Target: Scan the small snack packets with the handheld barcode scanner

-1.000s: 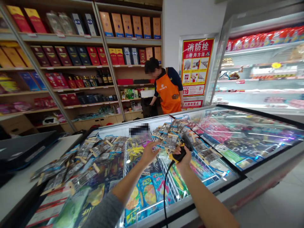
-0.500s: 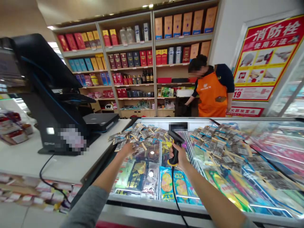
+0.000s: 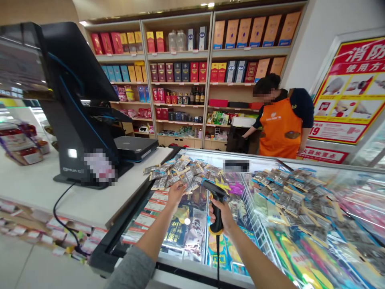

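- While gripping a black-and-yellow corded plastic scanner [image 3: 217,218] by its handle in right hand [image 3: 225,214], pointing its head toward the left pile, likely for a short aim.
- Resting left hand [image 3: 176,194], fingers bent, at near edge of small, flat, dark-and-clear plastic packets [image 3: 177,170] (cannot tell whether pinching one).
- Heaped on a glass-topped chest freezer [image 3: 177,271], probably for its flat lid; well apart from a second heap [image 3: 288,192], perhaps against mixing.

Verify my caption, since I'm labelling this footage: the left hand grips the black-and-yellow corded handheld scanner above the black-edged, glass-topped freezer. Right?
Not quite: the head view shows the right hand, not the left, gripping the black-and-yellow corded handheld scanner above the black-edged, glass-topped freezer.
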A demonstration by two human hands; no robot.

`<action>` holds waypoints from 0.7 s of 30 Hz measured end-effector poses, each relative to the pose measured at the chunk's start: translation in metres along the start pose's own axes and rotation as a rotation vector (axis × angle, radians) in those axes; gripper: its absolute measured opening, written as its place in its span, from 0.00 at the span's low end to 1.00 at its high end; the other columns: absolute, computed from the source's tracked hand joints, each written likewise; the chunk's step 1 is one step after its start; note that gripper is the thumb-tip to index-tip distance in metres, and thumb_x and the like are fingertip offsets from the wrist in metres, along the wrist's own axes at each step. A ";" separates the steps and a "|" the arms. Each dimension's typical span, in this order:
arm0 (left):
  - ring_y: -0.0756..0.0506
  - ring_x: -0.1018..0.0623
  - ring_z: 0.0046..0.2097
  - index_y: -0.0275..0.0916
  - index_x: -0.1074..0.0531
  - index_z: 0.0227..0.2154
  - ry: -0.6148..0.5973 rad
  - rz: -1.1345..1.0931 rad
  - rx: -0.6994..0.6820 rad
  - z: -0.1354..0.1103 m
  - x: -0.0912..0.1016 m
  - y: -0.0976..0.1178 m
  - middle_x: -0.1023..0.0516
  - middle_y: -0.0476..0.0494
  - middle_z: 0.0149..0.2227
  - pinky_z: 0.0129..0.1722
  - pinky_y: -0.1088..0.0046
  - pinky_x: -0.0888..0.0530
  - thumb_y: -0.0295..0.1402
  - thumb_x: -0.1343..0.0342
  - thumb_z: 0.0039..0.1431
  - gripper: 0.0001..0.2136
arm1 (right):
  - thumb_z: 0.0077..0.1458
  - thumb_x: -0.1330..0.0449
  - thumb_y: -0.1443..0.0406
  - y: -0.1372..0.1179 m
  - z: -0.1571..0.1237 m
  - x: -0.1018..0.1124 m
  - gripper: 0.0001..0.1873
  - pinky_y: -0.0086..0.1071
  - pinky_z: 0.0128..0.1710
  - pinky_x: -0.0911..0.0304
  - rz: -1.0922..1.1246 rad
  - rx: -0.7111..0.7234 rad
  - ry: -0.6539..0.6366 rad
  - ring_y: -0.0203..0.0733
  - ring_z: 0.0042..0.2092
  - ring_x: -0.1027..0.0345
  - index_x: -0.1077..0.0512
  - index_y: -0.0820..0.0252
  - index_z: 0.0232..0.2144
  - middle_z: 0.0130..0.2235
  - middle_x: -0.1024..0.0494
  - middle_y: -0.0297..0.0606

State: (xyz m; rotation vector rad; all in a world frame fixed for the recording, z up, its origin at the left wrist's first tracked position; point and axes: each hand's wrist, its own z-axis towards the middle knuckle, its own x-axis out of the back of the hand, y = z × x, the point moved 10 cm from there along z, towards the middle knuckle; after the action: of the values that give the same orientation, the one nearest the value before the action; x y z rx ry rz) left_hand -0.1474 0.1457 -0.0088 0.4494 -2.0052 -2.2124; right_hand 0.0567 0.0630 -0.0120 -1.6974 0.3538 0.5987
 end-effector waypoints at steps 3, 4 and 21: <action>0.52 0.30 0.25 0.38 0.32 0.22 -0.001 -0.098 0.070 -0.008 0.000 -0.006 0.32 0.54 0.20 0.31 0.72 0.27 0.45 0.31 0.31 0.21 | 0.42 0.32 0.54 -0.006 -0.009 0.001 0.21 0.25 0.13 0.51 -0.213 0.074 0.045 0.29 0.14 0.46 0.35 0.59 0.32 0.17 0.35 0.24; 0.52 0.30 0.24 0.38 0.32 0.23 -0.009 -0.119 0.081 -0.009 0.000 -0.007 0.33 0.55 0.19 0.31 0.72 0.27 0.45 0.30 0.30 0.21 | 0.43 0.33 0.54 -0.008 -0.012 0.000 0.20 0.25 0.13 0.51 -0.295 0.102 0.053 0.30 0.13 0.47 0.35 0.58 0.31 0.17 0.35 0.24; 0.51 0.29 0.25 0.36 0.27 0.30 -0.071 -0.086 0.080 -0.008 -0.003 -0.010 0.29 0.53 0.21 0.28 0.76 0.33 0.43 0.31 0.35 0.20 | 0.48 0.39 0.55 -0.018 -0.017 0.010 0.12 0.30 0.19 0.46 -0.899 0.182 0.122 0.39 0.19 0.37 0.30 0.58 0.30 0.16 0.33 0.30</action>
State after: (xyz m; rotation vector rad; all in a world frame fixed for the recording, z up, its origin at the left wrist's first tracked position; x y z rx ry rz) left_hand -0.1409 0.1402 -0.0185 0.4813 -2.1559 -2.2339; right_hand 0.0780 0.0516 -0.0007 -1.5202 -0.2728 -0.1959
